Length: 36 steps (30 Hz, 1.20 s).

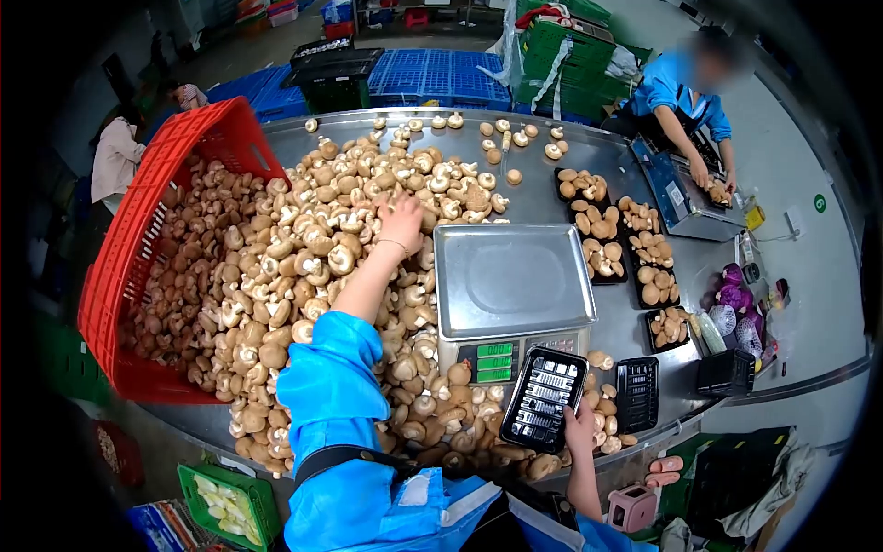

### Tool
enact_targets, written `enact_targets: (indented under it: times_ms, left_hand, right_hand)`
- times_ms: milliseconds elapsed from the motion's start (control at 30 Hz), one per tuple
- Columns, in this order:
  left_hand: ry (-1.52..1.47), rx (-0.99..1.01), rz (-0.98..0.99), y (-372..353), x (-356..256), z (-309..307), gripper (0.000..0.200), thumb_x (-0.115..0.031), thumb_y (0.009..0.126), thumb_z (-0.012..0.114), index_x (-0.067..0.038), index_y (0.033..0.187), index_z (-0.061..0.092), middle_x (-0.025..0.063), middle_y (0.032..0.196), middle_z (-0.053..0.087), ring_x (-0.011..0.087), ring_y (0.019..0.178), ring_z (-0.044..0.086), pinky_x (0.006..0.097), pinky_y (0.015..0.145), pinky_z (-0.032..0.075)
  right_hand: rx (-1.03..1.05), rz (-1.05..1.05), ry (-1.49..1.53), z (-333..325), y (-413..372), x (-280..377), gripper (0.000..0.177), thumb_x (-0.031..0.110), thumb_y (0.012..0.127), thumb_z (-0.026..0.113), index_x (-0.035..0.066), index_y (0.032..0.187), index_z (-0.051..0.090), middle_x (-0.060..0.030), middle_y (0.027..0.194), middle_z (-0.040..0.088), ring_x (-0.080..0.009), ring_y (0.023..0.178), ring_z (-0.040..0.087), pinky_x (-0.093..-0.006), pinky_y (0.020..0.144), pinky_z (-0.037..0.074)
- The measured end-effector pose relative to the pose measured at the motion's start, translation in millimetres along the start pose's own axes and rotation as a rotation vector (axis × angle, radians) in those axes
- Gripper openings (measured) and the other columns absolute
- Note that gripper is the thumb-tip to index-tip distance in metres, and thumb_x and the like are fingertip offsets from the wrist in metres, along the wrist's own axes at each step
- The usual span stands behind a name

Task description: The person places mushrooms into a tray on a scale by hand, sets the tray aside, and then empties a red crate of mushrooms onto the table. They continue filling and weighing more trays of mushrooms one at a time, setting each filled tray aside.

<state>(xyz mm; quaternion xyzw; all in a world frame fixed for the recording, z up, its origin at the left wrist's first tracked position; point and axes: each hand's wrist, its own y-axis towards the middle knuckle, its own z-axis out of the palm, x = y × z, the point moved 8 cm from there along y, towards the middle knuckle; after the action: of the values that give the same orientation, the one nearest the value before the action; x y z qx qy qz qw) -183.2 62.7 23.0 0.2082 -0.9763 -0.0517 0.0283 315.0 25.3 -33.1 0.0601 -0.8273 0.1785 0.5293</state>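
Brown shiitake mushrooms form a big heap across the metal table. My left hand reaches into the far part of this heap, its fingers apart and bent down over the mushrooms, fingertips partly hidden among them. Near the front edge, my right hand grips an empty black plastic tray by its right side, tilted in front of the scale. The digital scale has a bare metal pan and a lit green display. Stacked black trays lie just right of my right hand.
A tipped red crate full of mushrooms stands at left. Filled trays sit right of the scale. Across the table, a person handles a tray at a wrapping machine. A knife lies among loose mushrooms at the back.
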Motion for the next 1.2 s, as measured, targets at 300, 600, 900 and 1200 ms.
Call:
enact_targets:
  times_ms: [300, 600, 900, 1200]
  left_hand:
    - [0.009, 0.61, 0.206, -66, -52, 51, 0.084, -0.052, 0.064, 0.059, -0.006, 0.129, 0.032, 0.0189, 0.132, 0.031, 0.0353, 0.124, 0.025, 0.0542, 0.1, 0.014]
    - [0.027, 0.631, 0.309, -143, -64, 20, 0.069, -0.056, 0.065, 0.057, -0.015, 0.121, 0.048, 0.0144, 0.129, 0.036, 0.0327, 0.127, 0.02, 0.0488, 0.1, 0.02]
    - [0.091, 0.641, 0.204, -177, -52, 2, 0.062, -0.053, 0.069, 0.055, -0.018, 0.12, 0.049, 0.0092, 0.129, 0.038, 0.0281, 0.127, 0.019, 0.0517, 0.1, 0.018]
    - [0.047, 0.407, 0.004, -216, -41, -18, 0.056, -0.045, 0.075, 0.052, -0.018, 0.123, 0.043, 0.0053, 0.131, 0.036, 0.028, 0.126, 0.024, 0.055, 0.099, 0.014]
  right_hand:
    - [0.014, -0.022, 0.039, 0, -4, 9, 0.029, -0.003, 0.078, 0.047, -0.003, 0.107, 0.048, -0.0096, 0.091, 0.058, -0.0145, 0.083, 0.055, -0.0262, 0.075, 0.041]
    - [0.035, -0.029, 0.067, -2, -15, 7, 0.034, -0.002, 0.08, 0.045, -0.003, 0.114, 0.045, -0.0087, 0.098, 0.057, -0.015, 0.087, 0.054, -0.0254, 0.078, 0.041]
    - [0.017, -0.068, 0.115, -11, -25, 12, 0.031, -0.001, 0.079, 0.046, -0.003, 0.11, 0.047, -0.0086, 0.096, 0.058, -0.0149, 0.086, 0.054, -0.0258, 0.078, 0.041]
    - [0.218, -0.154, 0.154, 11, 17, 35, 0.025, 0.0, 0.08, 0.046, -0.002, 0.105, 0.049, -0.0097, 0.093, 0.059, -0.0149, 0.086, 0.054, -0.027, 0.079, 0.04]
